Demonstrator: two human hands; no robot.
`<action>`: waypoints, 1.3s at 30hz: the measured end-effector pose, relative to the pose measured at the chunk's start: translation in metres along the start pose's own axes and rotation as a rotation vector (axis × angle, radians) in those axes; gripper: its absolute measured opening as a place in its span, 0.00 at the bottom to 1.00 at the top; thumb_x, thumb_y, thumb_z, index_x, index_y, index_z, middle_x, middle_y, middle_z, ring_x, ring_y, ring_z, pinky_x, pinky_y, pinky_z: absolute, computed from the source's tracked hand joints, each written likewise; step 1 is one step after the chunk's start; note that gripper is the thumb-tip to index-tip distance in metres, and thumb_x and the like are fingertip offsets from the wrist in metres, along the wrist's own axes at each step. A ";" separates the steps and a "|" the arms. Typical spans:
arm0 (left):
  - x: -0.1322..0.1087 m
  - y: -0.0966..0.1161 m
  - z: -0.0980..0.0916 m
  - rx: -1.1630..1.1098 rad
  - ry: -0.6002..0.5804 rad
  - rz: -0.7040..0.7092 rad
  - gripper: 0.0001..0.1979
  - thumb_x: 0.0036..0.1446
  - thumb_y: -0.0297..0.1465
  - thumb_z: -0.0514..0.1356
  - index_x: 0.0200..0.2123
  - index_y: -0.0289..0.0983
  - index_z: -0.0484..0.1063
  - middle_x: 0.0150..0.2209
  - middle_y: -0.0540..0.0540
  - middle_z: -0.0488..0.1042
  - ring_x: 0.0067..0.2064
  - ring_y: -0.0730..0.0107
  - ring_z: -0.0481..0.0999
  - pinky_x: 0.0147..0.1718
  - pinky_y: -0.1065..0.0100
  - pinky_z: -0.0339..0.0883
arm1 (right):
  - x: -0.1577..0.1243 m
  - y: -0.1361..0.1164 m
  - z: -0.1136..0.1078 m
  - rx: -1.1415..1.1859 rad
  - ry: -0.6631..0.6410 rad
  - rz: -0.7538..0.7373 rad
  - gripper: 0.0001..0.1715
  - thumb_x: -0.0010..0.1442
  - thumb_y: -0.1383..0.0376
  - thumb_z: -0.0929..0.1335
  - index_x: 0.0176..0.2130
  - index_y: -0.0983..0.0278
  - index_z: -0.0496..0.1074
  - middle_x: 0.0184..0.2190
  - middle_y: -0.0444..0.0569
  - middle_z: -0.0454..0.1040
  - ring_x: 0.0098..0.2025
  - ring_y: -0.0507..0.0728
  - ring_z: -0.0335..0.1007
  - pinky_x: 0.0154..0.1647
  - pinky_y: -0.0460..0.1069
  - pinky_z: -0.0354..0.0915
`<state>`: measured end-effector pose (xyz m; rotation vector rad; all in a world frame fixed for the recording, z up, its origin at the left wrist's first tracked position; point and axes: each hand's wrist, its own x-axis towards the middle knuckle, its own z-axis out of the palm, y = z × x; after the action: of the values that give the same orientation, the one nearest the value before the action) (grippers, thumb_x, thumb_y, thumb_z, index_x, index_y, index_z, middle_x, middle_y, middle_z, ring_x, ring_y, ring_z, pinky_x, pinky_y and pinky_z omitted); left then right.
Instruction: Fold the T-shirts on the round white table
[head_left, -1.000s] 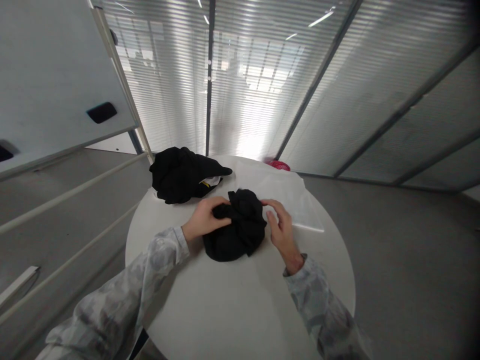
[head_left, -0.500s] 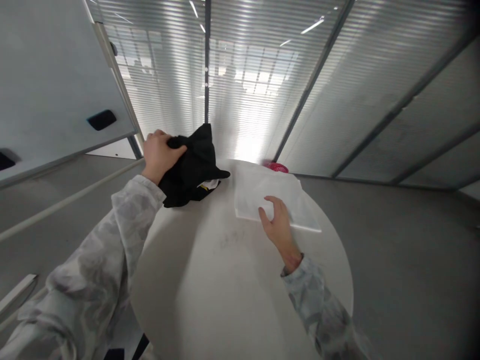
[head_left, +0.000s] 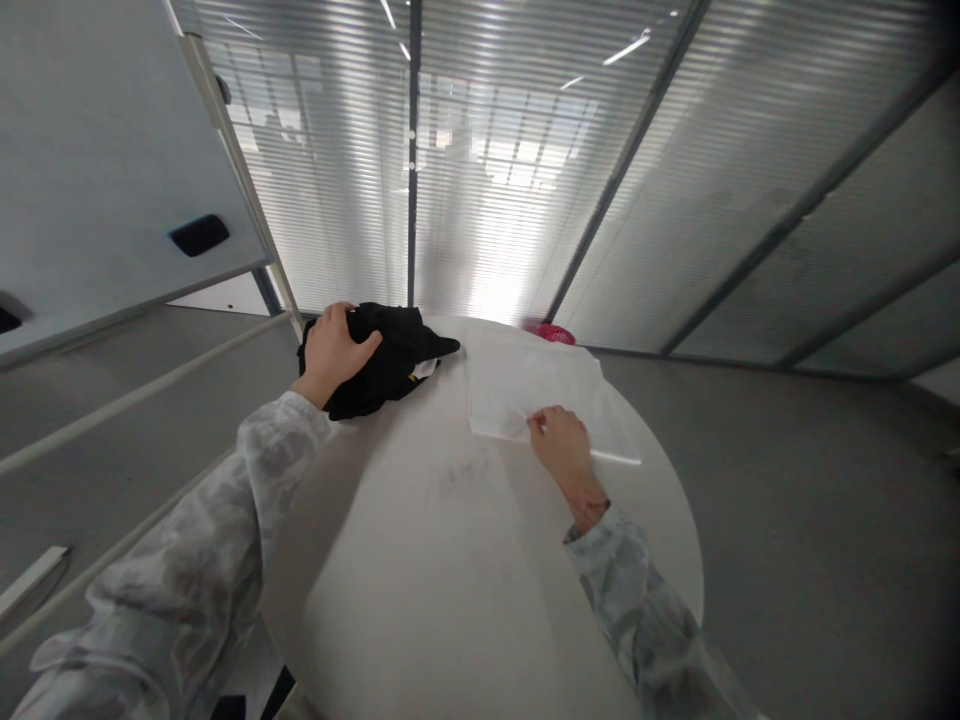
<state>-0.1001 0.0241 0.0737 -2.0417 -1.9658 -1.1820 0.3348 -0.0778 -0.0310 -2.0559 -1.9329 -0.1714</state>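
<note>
My left hand (head_left: 337, 352) is on a bunched black cloth item (head_left: 394, 345), perhaps a garment, at the far left of the round table. Its thumb lies over the fabric and the other fingers are curled round the left side. A white and yellow patch, maybe a label, shows at the cloth's lower right. My right hand (head_left: 564, 443) is closed in a pinch on the near edge of a flat, see-through plastic bag (head_left: 536, 375). The bag lies at the table's far right, beside the black cloth and apart from it.
The round white table (head_left: 450, 580) stands against a ribbed translucent partition (head_left: 480, 230). Behind its far edge shows a red mesh object (head_left: 555, 333). A whiteboard (head_left: 112, 130) with a black eraser-like block (head_left: 200, 235) stands on the left, with pale frame bars (head_left: 150, 385) below.
My left hand has lowered the raised black cloth onto the table and shifted slightly right. My right hand's fingers have gone from spread to pinched on the plastic bag's edge.
</note>
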 end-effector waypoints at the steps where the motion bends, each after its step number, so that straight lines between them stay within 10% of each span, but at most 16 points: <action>1: -0.005 0.011 -0.004 -0.031 0.045 0.019 0.30 0.64 0.43 0.66 0.64 0.36 0.67 0.64 0.33 0.75 0.66 0.41 0.74 0.68 0.43 0.64 | 0.000 -0.001 0.000 -0.008 -0.006 -0.004 0.11 0.75 0.62 0.67 0.43 0.62 0.79 0.45 0.58 0.82 0.49 0.65 0.76 0.55 0.58 0.65; 6: -0.064 0.075 0.004 -0.224 0.123 0.193 0.23 0.66 0.36 0.65 0.62 0.39 0.67 0.69 0.34 0.71 0.73 0.43 0.68 0.72 0.43 0.60 | -0.008 -0.005 -0.001 -0.028 0.077 0.017 0.11 0.75 0.60 0.69 0.48 0.64 0.78 0.48 0.60 0.82 0.52 0.67 0.76 0.56 0.58 0.65; 13: -0.156 0.112 0.080 -0.396 -0.287 0.338 0.25 0.66 0.39 0.68 0.63 0.41 0.69 0.68 0.35 0.74 0.70 0.45 0.73 0.70 0.44 0.66 | -0.003 -0.001 -0.013 -0.034 -0.040 0.047 0.12 0.75 0.63 0.68 0.42 0.64 0.80 0.45 0.61 0.83 0.48 0.66 0.80 0.53 0.57 0.67; 23: -0.149 0.094 0.111 -0.402 -0.308 0.067 0.27 0.63 0.47 0.72 0.60 0.43 0.73 0.57 0.37 0.80 0.59 0.47 0.81 0.63 0.42 0.72 | -0.026 -0.031 -0.048 0.798 -0.517 -0.463 0.12 0.71 0.55 0.72 0.40 0.60 0.80 0.37 0.47 0.84 0.38 0.58 0.78 0.42 0.52 0.71; 31: -0.145 0.096 0.100 -0.285 -0.428 0.210 0.09 0.66 0.38 0.69 0.45 0.41 0.82 0.45 0.42 0.82 0.48 0.54 0.82 0.53 0.53 0.74 | -0.011 0.007 -0.030 0.287 -0.005 -0.129 0.22 0.66 0.53 0.76 0.53 0.63 0.78 0.53 0.60 0.81 0.55 0.68 0.77 0.61 0.61 0.69; 39: -0.146 0.095 0.097 -0.331 -0.434 0.222 0.07 0.70 0.35 0.64 0.41 0.41 0.81 0.40 0.45 0.83 0.40 0.61 0.81 0.50 0.56 0.73 | -0.003 0.029 -0.006 0.052 -0.040 0.052 0.12 0.72 0.62 0.68 0.39 0.61 0.81 0.44 0.58 0.82 0.44 0.64 0.78 0.49 0.57 0.70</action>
<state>0.0453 -0.0608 -0.0338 -2.8040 -1.7112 -1.1531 0.3639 -0.0838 -0.0300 -2.0890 -1.8843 -0.0683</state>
